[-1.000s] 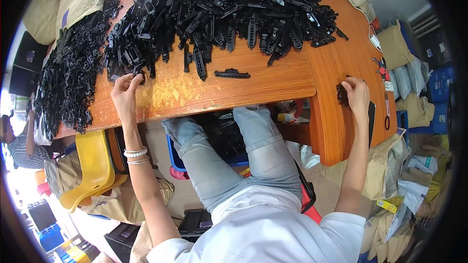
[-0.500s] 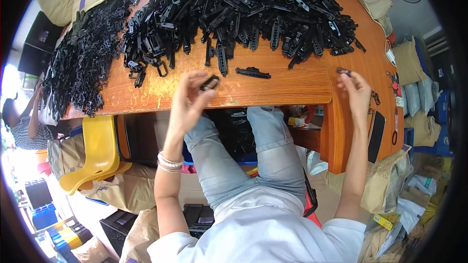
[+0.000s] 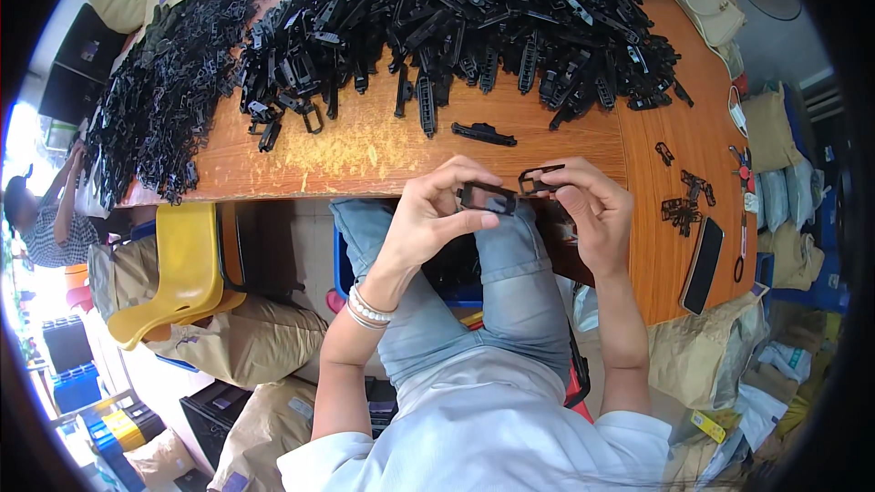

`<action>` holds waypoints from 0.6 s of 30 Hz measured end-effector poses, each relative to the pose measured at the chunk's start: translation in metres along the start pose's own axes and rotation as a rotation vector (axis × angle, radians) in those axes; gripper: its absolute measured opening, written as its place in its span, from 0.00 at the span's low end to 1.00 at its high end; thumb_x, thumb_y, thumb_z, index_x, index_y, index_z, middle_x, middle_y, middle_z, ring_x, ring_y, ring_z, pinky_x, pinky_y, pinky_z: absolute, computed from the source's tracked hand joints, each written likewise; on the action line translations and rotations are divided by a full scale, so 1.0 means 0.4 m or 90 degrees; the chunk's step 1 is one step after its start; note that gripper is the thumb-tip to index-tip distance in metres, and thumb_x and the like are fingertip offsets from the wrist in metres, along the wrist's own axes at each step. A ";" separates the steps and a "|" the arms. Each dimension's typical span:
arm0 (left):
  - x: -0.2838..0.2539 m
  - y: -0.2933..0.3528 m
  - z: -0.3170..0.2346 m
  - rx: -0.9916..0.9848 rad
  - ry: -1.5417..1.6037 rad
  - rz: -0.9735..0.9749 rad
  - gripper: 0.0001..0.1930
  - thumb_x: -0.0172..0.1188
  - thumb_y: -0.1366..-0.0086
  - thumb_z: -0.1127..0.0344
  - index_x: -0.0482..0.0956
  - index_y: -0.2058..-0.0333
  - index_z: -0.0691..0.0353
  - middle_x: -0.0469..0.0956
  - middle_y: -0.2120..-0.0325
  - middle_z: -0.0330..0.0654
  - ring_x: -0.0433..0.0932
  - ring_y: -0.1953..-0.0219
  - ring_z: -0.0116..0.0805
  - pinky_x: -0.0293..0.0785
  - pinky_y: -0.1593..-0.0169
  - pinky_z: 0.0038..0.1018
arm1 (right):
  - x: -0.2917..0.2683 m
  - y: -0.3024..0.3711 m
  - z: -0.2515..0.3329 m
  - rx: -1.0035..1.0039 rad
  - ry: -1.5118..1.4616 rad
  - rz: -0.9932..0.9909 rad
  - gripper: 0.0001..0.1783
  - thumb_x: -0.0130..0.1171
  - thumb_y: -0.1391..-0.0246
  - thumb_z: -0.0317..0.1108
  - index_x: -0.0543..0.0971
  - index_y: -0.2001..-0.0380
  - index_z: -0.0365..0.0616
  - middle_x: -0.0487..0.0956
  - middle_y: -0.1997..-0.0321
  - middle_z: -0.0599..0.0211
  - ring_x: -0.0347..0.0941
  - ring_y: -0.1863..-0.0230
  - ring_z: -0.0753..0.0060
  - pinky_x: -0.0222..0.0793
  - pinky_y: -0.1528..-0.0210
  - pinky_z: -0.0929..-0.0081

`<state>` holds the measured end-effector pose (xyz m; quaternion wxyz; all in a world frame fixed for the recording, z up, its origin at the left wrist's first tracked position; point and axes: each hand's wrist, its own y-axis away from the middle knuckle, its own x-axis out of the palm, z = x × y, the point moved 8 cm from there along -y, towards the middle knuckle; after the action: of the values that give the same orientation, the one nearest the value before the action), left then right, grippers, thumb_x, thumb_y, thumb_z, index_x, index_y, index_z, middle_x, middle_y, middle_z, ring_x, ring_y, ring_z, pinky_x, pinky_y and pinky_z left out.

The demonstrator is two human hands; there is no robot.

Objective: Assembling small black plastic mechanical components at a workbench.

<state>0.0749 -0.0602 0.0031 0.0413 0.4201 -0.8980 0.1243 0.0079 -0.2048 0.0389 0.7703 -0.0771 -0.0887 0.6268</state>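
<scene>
My left hand (image 3: 444, 210) pinches a black rectangular plastic frame (image 3: 488, 198) between thumb and fingers, over my lap just off the table's front edge. Close beside it, my right hand (image 3: 591, 205) grips a smaller black plastic clip-like part (image 3: 540, 179) with an opening in it. The two parts nearly meet; whether they touch I cannot tell. Beyond the hands, a single long black plastic piece (image 3: 484, 134) lies on the wooden table (image 3: 365, 159). Several small black parts (image 3: 688, 204) lie at the right, near the phone, with one more small part (image 3: 664, 154) farther back.
A big heap of black plastic parts (image 3: 456, 9) covers the table's far side. A second heap of smaller parts (image 3: 164, 100) lies left. At right are a dark phone (image 3: 703, 266) and red-handled pliers (image 3: 743, 164). A yellow chair (image 3: 187, 273) stands left; another person (image 3: 55, 219) is at far left.
My hands have come together: the left moved right with its frame, the right moved left from the table's right side with the small part. My view has shifted slightly.
</scene>
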 end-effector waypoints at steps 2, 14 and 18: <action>0.015 0.006 0.007 -0.083 0.192 0.016 0.17 0.62 0.51 0.78 0.75 0.60 0.68 0.73 0.74 0.38 0.67 0.81 0.19 0.58 0.80 0.13 | 0.011 -0.006 0.009 -0.006 -0.022 0.011 0.08 0.54 0.49 0.28 0.77 0.68 0.34 0.75 0.59 0.53 0.72 0.57 0.64 0.66 0.56 0.75; 0.088 0.043 0.019 -0.234 0.574 0.207 0.35 0.46 0.41 0.60 0.45 0.41 0.74 0.69 0.81 0.49 0.59 0.92 0.23 0.53 0.89 0.15 | 0.102 -0.044 0.043 -0.185 0.153 0.180 0.07 0.58 0.58 0.25 0.82 0.75 0.49 0.72 0.50 0.62 0.67 0.53 0.67 0.61 0.60 0.76; 0.085 0.055 0.026 -0.274 0.594 0.191 0.34 0.44 0.40 0.60 0.45 0.41 0.74 0.69 0.80 0.51 0.59 0.93 0.23 0.52 0.91 0.15 | 0.099 -0.037 0.060 -0.229 0.268 0.142 0.08 0.57 0.57 0.25 0.81 0.73 0.51 0.72 0.49 0.63 0.65 0.51 0.65 0.61 0.59 0.76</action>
<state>0.0366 -0.0747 -0.0049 0.5033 0.1691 -0.8395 0.1154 0.0243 -0.1688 0.0672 0.6723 -0.3502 -0.0274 0.6517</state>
